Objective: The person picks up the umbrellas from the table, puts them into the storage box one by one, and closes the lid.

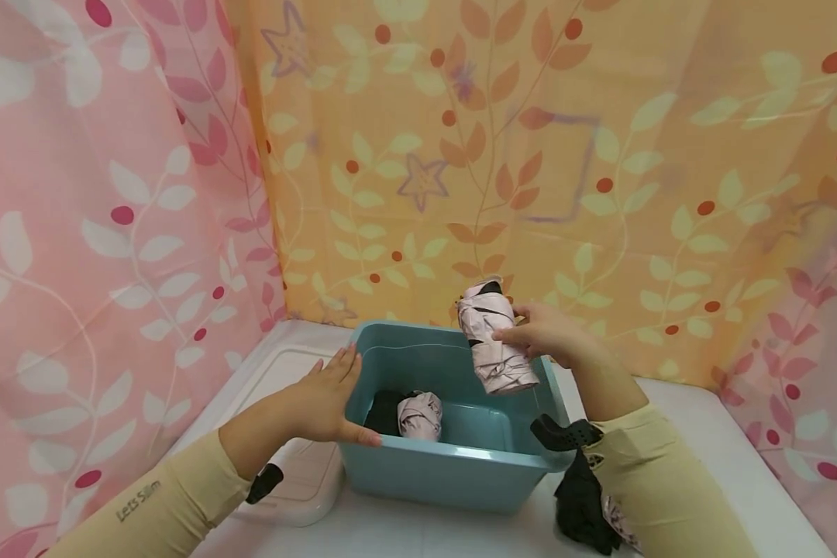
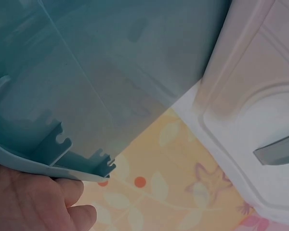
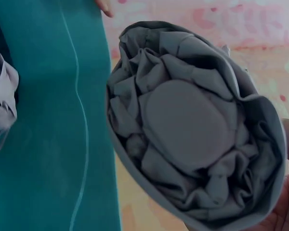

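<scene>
My right hand (image 1: 551,333) grips a folded compact umbrella (image 1: 491,333), pale pink with black patches, tilted above the right part of a blue-green plastic bin (image 1: 446,473). In the right wrist view, the umbrella's end (image 3: 188,125) faces the camera, with gathered grey-looking fabric around an oval cap. My left hand (image 1: 324,395) rests at the bin's left rim, fingers extended and thumb by the front edge. Inside the bin at the left lie a pale pink rolled bundle (image 1: 421,417) and a black bundle (image 1: 384,411); their lower parts are hidden.
A white lid (image 1: 307,477) lies left of the bin, partly under my left arm. Beside my right forearm on the white table sits a black bundle (image 1: 582,504) with a patterned part. Patterned curtains (image 1: 418,194) stand behind and on both sides.
</scene>
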The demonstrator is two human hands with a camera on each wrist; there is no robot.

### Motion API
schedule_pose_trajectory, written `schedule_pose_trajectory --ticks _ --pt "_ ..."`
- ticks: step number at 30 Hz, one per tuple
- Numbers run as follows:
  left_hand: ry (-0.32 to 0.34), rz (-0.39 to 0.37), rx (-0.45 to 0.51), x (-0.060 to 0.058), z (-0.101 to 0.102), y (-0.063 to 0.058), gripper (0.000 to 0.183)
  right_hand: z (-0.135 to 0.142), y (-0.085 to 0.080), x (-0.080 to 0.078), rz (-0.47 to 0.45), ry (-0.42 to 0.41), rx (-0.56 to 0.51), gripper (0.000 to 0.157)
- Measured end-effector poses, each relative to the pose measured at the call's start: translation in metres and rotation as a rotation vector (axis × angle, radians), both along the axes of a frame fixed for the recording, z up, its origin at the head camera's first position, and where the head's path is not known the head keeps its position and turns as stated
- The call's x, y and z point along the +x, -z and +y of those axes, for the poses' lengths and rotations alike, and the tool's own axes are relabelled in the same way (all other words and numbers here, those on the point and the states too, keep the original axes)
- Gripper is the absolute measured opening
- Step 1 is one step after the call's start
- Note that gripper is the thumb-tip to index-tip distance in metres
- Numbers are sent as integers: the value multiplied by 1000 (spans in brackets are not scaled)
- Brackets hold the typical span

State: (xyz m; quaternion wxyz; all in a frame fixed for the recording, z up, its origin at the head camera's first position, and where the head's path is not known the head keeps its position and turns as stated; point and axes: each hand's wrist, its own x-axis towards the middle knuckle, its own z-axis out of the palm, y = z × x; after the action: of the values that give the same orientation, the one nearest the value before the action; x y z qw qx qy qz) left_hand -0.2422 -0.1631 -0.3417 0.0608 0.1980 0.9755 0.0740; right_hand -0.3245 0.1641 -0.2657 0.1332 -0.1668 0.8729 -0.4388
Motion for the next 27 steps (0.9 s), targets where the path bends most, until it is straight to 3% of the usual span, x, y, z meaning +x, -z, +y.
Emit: schedule_pose_trajectory --ticks 6,20,27 --pt "1 7 -12 1 0 -1 130 -32 3 -9 26 -69 46 36" --pt "0 0 -10 2 1 -2 129 -94 15 -14 89 -120 282 33" --pt "2 17 -25 1 0 -1 129 -109 25 -16 64 -142 268 27"
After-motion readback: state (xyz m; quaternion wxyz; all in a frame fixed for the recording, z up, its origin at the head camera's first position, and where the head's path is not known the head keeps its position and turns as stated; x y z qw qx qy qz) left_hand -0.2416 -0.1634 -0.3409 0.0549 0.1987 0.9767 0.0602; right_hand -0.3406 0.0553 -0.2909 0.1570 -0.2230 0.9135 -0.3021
